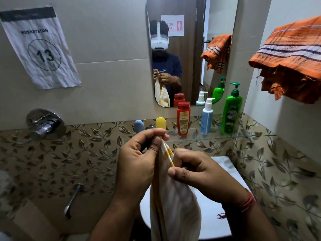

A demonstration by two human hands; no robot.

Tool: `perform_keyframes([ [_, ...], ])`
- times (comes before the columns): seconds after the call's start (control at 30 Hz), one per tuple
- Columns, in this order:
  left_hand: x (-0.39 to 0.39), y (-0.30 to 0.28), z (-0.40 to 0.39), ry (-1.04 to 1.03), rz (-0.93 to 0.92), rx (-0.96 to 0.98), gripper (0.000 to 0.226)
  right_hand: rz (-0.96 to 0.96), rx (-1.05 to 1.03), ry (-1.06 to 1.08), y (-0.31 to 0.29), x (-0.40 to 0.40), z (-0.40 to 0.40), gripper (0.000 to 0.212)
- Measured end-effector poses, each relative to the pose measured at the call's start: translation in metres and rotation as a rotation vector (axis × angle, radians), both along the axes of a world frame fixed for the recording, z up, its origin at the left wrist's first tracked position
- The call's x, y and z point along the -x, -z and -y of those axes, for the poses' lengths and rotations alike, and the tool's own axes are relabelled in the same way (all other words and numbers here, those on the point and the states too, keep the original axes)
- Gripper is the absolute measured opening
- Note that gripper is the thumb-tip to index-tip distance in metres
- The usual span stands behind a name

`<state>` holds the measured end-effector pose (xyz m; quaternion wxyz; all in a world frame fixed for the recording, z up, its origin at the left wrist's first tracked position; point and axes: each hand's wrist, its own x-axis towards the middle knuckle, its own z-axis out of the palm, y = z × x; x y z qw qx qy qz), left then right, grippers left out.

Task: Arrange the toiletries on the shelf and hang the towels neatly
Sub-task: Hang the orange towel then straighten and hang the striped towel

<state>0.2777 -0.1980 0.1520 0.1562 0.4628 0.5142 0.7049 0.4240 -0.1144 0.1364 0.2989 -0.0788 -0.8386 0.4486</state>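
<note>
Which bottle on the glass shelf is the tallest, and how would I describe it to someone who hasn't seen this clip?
Find the mirror on the tiled wall; right under it runs a glass shelf with three upright bottles. The tallest is the green pump bottle at the shelf's right end. Unlike the red flip-cap bottle and the white-and-blue pump bottle to its left, it is bright green with a dark green pump.

Head cam, close, looks fwd/down over hands toward mirror (191,49) wall.
</note>
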Motion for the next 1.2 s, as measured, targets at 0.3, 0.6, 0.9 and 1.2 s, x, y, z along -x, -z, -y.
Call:
perform_keyframes([
  [0.3, 0.013, -0.015, 0.001, -0.065, 0.018, -0.104, 0.022, 0.132, -0.089, -0.009, 0.009, 0.008, 0.005, 0.043],
  [0.6, 0.031, -0.025, 0.0, -0.148, 0.112, -0.142, 0.023, 0.107, -0.052, 0.114, 0.017, 0.002, -0.016, 0.051],
  [0.9, 0.036, -0.04, 0.004, -0.195, 0.189, -0.23, 0.023, 0.104, 0.092, 0.099, 0.062, 0.01, -0.018, 0.062],
  [1.2, 0.055, -0.046, 0.0, -0.275, 0.153, -0.252, 0.023, -0.062, 0.203, 0.219, 0.072, 0.018, -0.022, 0.071],
])
